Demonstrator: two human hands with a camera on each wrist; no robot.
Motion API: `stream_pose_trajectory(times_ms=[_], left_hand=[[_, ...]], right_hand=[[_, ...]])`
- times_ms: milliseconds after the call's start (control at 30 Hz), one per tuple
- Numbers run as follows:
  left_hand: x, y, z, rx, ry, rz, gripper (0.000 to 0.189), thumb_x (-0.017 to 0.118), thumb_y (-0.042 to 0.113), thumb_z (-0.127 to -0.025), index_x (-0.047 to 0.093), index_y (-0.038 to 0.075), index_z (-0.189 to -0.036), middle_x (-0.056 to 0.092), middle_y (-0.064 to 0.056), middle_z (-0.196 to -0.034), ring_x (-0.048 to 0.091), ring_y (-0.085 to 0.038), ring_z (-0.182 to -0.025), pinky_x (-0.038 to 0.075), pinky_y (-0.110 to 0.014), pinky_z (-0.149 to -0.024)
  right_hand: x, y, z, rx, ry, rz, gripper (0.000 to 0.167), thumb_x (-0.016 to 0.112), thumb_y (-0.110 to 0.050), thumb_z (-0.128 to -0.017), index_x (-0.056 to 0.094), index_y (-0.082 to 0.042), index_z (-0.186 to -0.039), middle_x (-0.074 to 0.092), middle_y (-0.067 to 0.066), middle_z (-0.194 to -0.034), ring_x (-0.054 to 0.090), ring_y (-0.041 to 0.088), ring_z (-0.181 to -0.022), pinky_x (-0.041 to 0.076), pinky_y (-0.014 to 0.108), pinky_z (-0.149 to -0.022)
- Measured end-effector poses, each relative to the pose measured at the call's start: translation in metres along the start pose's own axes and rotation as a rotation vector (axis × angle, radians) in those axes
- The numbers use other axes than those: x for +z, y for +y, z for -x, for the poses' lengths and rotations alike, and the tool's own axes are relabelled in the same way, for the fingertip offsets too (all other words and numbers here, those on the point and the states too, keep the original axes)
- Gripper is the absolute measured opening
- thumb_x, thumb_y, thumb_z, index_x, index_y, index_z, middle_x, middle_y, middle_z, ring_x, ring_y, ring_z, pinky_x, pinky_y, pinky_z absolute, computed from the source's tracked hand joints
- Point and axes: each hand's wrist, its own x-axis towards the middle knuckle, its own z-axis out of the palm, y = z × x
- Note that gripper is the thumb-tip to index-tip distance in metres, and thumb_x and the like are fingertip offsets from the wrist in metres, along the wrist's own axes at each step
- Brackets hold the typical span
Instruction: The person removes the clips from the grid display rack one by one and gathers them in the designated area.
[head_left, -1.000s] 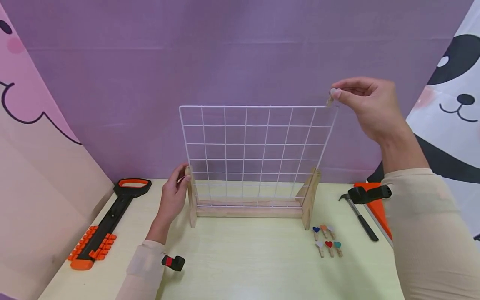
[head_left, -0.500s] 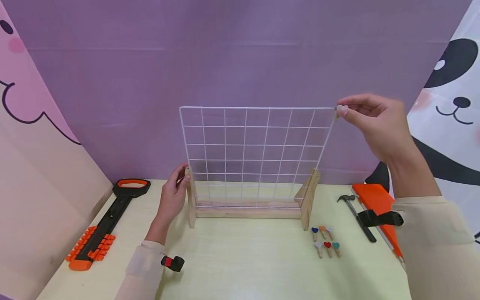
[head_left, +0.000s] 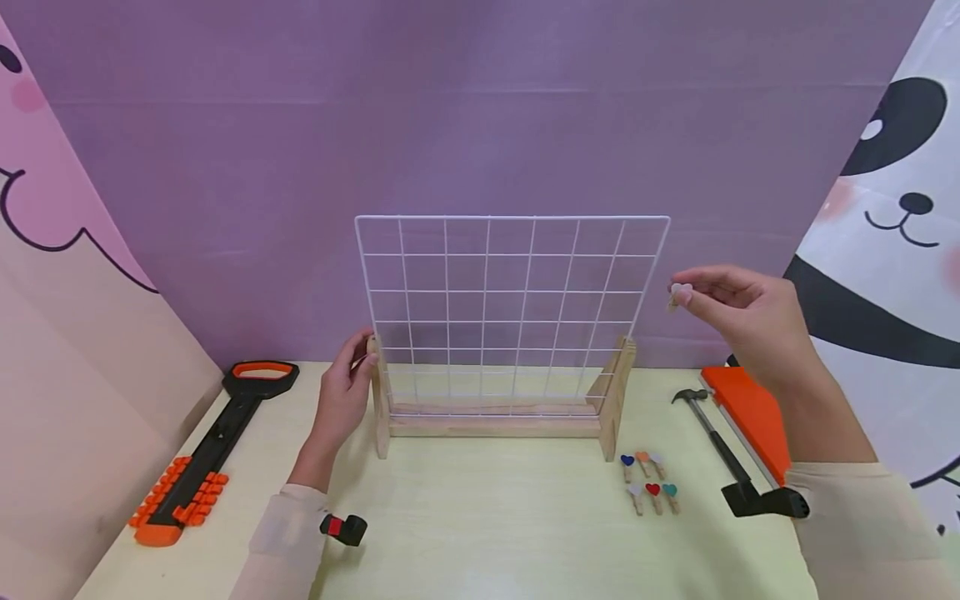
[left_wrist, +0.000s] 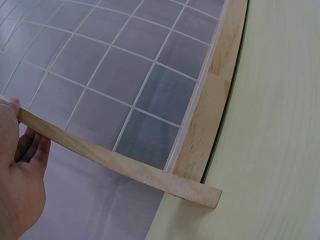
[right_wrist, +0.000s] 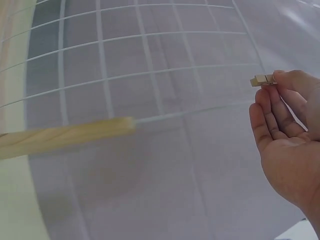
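Observation:
A white wire grid (head_left: 511, 291) stands upright in a wooden stand (head_left: 495, 427) on the table. At the stand's left upright, my left hand (head_left: 345, 392) grips the top of the wooden post (left_wrist: 120, 162), its thumb on one side and fingers on the other. To the right of the grid and apart from it, my right hand (head_left: 750, 321) pinches a small wooden clothespin (right_wrist: 263, 80) between thumb and fingers. A pale heart (head_left: 681, 288) sits on the clothespin. Several more heart clothespins (head_left: 653, 490) lie in two rows on the table, right of the stand.
A black and orange handsaw-shaped tool (head_left: 225, 433) with orange clips lies at the left. On the right are a hammer (head_left: 712, 429) and an orange flat object (head_left: 750, 408), partly hidden by my right arm. A purple cloth (head_left: 480, 108) hangs behind the grid.
My right hand has moved down from the grid's top right corner to beside its right edge, still pinching the clothespin. The left hand stays on the post.

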Motion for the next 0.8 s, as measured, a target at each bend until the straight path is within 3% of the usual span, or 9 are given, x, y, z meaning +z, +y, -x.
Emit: stream_pose_trajectory(times_ms=[200,500,800], left_hand=[[0.000,0.000,0.000,-0.015,-0.002,-0.014,0.048,0.054,0.018,-0.108,0.044,0.014,-0.155,0.052,-0.013,-0.155,0.050,-0.030,-0.144,0.043,-0.037,-0.118],[-0.001,0.001,0.001,0.006,-0.008,0.007,0.048,0.054,0.014,-0.107,0.044,0.011,-0.154,0.055,-0.016,-0.151,0.052,-0.029,-0.141,0.044,-0.033,-0.116],[0.000,0.001,0.000,0.012,-0.002,0.003,0.048,0.054,0.013,-0.107,0.044,0.010,-0.154,0.055,-0.017,-0.150,0.052,-0.031,-0.141,0.044,-0.032,-0.115]], right_hand=[[0.004,0.025,0.019,0.043,-0.032,-0.015,0.033,0.067,-0.021,-0.102,0.067,-0.005,-0.131,0.074,-0.020,-0.104,0.065,0.000,-0.104,0.051,0.003,-0.089],[0.008,0.057,0.042,0.054,-0.049,-0.018,0.030,0.068,-0.021,-0.101,0.069,-0.008,-0.128,0.073,-0.020,-0.102,0.065,-0.001,-0.096,0.055,0.007,-0.080],[0.016,0.092,0.068,0.116,-0.072,-0.052,0.031,0.069,-0.018,-0.101,0.068,-0.003,-0.128,0.074,-0.017,-0.101,0.065,-0.002,-0.097,0.054,0.007,-0.085]])
